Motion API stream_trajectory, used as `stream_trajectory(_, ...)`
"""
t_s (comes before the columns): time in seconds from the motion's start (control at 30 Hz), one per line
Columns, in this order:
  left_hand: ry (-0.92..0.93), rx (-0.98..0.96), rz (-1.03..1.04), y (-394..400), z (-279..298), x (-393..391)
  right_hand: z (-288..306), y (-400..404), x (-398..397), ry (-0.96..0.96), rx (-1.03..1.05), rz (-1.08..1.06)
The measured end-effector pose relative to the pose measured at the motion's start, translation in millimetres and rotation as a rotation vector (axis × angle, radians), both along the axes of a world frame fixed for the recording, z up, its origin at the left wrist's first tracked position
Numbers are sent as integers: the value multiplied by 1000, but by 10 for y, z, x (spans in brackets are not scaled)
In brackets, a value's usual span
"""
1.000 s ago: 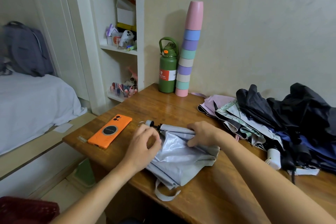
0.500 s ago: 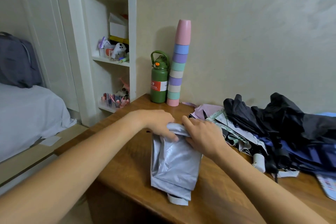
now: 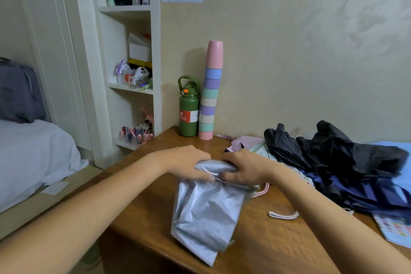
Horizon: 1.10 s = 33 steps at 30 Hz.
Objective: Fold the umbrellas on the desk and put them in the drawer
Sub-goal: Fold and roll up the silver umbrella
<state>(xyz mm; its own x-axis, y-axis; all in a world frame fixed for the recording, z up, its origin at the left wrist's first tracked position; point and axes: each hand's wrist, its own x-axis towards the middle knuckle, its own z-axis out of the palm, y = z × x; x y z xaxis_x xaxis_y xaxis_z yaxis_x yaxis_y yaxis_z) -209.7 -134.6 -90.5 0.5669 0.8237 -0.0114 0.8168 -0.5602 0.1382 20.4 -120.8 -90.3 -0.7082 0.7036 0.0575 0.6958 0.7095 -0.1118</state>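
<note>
on the desk [image 3: 262, 249], both hands [image 3: 189, 163] grip grey umbrella [image 3: 206, 213].

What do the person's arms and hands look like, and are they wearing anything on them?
Both forearms are bare, with no sleeves in view. The left hand and right hand wear no gloves, and no watch, bracelet or ring can be seen.

A silver umbrella [image 3: 209, 213] is gripped at its far end by the left hand [image 3: 189, 162] and right hand [image 3: 246, 168] on the wooden surface [image 3: 266, 240]. More umbrellas [image 3: 333, 162] are piled at the right.
</note>
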Motion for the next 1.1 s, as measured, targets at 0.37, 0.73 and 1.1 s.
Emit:
stream_trajectory(0.37,42,1,6,-1,162,24,-132,5,-9,132,154,-15)
stream_trajectory(0.73,10,-88,2,-108,155,99,-253,-17,20,-7,429,-4)
stream_trajectory(1.1,242,537,-42,-157,-82,-16,-233,27,201,148,-50,-69)
